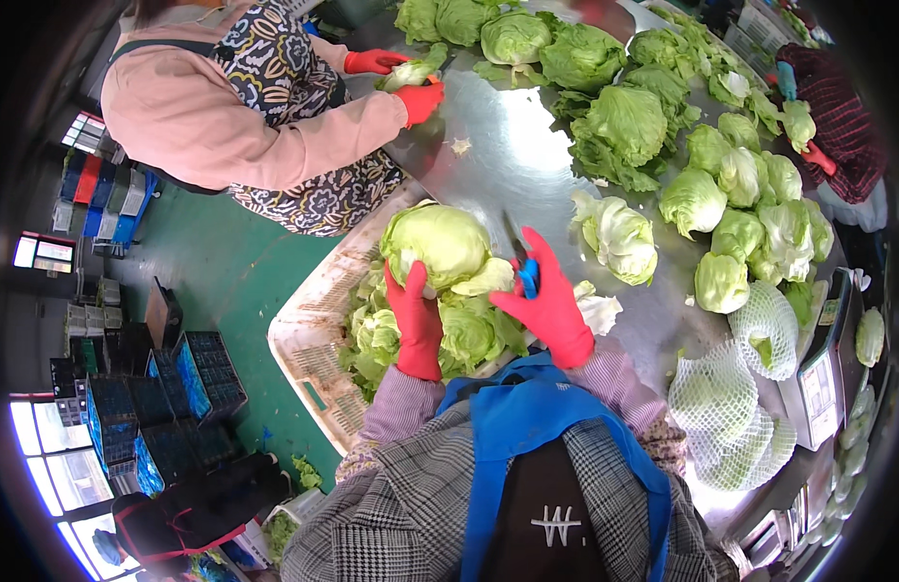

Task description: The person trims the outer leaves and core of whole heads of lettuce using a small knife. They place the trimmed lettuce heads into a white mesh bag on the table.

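Observation:
Both my hands wear red gloves. My left hand (417, 325) grips the near side of a pale green lettuce head (435, 242), above a white plastic crate (304, 335). My right hand (556, 315) holds a small knife by its blue handle (530, 279); the dark blade points away from me, and the fingers are partly spread around the handle. A loose lettuce leaf (488, 278) lies between my hands. More lettuce (469, 330) and leaves fill the crate below. To the right of the knife, a trimmed lettuce head (619, 241) rests on the metal table (508, 136).
Untrimmed lettuces (619, 126) cover the table's far side, with trimmed heads (750, 209) piled at right. White foam net sleeves (726, 407) lie beside a scale (820, 393). A co-worker (236, 116) in red gloves handles lettuce at left; another person (837, 116) works at far right.

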`<state>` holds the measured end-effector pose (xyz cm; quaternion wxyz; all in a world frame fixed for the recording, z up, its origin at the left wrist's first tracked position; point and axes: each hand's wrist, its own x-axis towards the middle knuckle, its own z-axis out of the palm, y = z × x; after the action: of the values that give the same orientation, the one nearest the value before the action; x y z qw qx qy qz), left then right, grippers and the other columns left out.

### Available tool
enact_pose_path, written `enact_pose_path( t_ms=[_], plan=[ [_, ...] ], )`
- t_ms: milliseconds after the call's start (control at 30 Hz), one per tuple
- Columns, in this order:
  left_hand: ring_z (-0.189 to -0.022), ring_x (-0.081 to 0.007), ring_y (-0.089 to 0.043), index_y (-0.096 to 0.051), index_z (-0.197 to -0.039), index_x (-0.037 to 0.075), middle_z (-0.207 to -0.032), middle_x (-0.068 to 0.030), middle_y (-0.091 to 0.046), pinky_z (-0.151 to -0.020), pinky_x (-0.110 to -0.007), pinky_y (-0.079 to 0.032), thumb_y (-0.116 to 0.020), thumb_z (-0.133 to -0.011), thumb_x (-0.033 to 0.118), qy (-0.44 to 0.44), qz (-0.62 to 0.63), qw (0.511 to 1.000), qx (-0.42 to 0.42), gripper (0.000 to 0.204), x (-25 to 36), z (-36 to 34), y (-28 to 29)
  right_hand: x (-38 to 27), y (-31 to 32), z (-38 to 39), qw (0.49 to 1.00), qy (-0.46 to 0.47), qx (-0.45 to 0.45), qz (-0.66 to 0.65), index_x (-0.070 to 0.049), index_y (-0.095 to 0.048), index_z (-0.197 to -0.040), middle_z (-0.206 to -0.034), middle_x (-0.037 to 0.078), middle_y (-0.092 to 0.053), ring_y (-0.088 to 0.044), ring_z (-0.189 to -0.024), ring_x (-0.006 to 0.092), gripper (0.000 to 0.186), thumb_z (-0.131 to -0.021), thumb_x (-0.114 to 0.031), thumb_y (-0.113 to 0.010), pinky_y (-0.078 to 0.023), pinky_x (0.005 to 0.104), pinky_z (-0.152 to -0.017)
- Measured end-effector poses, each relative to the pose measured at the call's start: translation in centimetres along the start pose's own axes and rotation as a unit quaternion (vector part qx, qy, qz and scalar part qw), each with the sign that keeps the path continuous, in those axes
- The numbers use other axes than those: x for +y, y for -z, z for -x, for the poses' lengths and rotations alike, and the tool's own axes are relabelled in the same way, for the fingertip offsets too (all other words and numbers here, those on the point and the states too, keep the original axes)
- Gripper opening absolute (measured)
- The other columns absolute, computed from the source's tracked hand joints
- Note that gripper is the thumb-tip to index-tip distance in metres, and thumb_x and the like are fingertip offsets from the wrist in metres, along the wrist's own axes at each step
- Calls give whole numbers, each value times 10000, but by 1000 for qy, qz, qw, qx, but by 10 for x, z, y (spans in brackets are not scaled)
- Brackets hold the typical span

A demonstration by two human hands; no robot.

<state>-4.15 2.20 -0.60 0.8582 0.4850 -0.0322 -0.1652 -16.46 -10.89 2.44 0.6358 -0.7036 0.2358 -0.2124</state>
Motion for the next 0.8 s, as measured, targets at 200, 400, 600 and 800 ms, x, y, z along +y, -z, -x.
enact_pose_path(
  t_ms=[200,400,600,800],
  plan=[
    [-1169,-253,-484,-367,-1351,86,-1309,-97,-463,-977,-407,-407,-551,-852,446,92,77,993,22,642,2,-8,4,2,-10,19,994,28,-101,10,-90,-404,-1341,-944,30,-578,-532,-811,110,707,-725,-149,-746,-462,266,-748],
    [-1177,-271,-482,-389,-1348,108,-1328,-105,-456,-989,-423,-405,-450,-869,562,136,160,978,0,663,14,-7,11,7,6,13,994,-41,-84,-56,-123,-334,-1382,-936,50,-608,-520,-726,81,763,-735,-116,-739,-468,235,-683],
    [-1197,-284,-470,-366,-1363,86,-1328,-112,-459,-985,-440,-400,-481,-821,597,123,63,990,-29,754,15,-2,23,-1,-11,-5,992,-23,-80,-92,-80,-341,-1373,-972,49,-598,-522,-742,87,726,-757,-143,-719,-458,250,-722],
    [-1267,-347,-378,-271,-1415,94,-1412,-148,-347,-1046,-497,-319,-422,-792,674,125,180,968,-124,864,-29,-20,73,23,-8,-5,995,-49,-70,-51,-68,-400,-1333,-949,43,-587,-519,-701,88,633,-768,-114,-680,-456,232,-679]
  ],
)
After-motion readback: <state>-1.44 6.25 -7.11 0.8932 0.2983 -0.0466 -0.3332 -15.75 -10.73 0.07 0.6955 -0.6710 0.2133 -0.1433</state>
